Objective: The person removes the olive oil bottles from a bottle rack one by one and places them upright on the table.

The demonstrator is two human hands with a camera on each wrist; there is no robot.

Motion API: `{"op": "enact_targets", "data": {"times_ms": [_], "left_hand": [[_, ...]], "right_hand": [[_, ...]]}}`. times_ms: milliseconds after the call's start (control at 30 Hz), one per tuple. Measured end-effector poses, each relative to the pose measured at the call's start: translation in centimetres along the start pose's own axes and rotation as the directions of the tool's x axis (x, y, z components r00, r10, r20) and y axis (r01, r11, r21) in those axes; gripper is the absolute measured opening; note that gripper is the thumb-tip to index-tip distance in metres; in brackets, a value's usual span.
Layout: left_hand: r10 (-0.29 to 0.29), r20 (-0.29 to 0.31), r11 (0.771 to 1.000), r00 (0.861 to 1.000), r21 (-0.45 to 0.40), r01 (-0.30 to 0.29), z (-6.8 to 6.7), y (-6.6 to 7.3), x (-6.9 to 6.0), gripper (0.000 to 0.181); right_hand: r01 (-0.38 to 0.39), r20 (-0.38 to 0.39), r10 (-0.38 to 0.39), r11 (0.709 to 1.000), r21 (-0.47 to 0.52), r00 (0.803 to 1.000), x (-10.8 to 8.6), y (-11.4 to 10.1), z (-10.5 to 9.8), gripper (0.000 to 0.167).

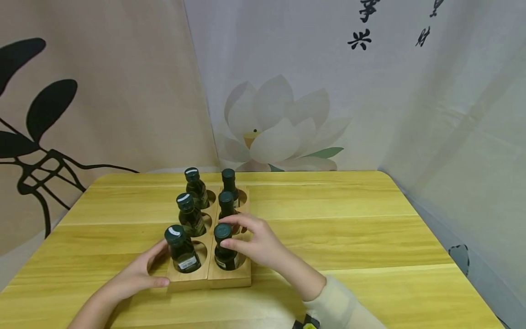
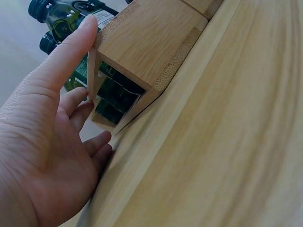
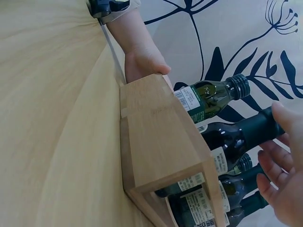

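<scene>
Looks like smooth, faintly glossy wood across the bench (image 1: 349, 228); shows matt, fine-grained wood in the rack (image 1: 189, 284) left of centre, glossy glass on the bottles (image 1: 184, 256), paper on the labels (image 3: 188, 98), matt creased cloth in the backdrop (image 1: 452, 114).

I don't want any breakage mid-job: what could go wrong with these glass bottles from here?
The right hand is high up on the front right bottle, so the bottle might swing if lifted.
Its index finger lies close to the middle right bottle and may knock it.
The left hand touches the left rack, while neither hand visibly braces the right rack, which could shift.
</scene>
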State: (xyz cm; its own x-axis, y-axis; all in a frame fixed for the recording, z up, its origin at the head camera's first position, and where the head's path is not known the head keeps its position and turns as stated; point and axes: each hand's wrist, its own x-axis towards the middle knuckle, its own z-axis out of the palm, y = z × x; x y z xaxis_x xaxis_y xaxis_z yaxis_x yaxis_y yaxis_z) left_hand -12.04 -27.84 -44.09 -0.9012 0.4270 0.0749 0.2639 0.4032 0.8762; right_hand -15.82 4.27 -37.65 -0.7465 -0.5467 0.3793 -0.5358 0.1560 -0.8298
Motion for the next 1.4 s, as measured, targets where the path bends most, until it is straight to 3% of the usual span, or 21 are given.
{"op": "enact_targets", "data": {"times_ms": [333,567,900,1400], "left_hand": [[-0.008,0.004,1.0,1.0,0.003,0.008,0.0,0.0,0.0,0.094],[-0.006,0.006,1.0,1.0,-0.014,0.007,0.0,0.0,0.0,0.094],[-0.005,0.004,1.0,1.0,-0.019,0.005,0.0,-0.2,0.0,0.094],[-0.01,0.0,1.0,1.0,-0.008,0.01,0.0,0.0,0.0,0.094]], "right_hand": [[0.007,-0.016,-0.006,1.0,0.018,1.0,0.1,-0.2,0.2,0.034],[0.074,-0.07,-0.073,0.997,0.013,0.995,0.3,-0.8,-0.3,0.034],[0.171,-0.117,-0.168,0.985,0.018,0.979,0.6,-2.2,-1.8,0.032],[0.179,-0.164,-0.183,0.983,-0.039,0.969,1.2,-3.9,-5.7,0.03]]}}
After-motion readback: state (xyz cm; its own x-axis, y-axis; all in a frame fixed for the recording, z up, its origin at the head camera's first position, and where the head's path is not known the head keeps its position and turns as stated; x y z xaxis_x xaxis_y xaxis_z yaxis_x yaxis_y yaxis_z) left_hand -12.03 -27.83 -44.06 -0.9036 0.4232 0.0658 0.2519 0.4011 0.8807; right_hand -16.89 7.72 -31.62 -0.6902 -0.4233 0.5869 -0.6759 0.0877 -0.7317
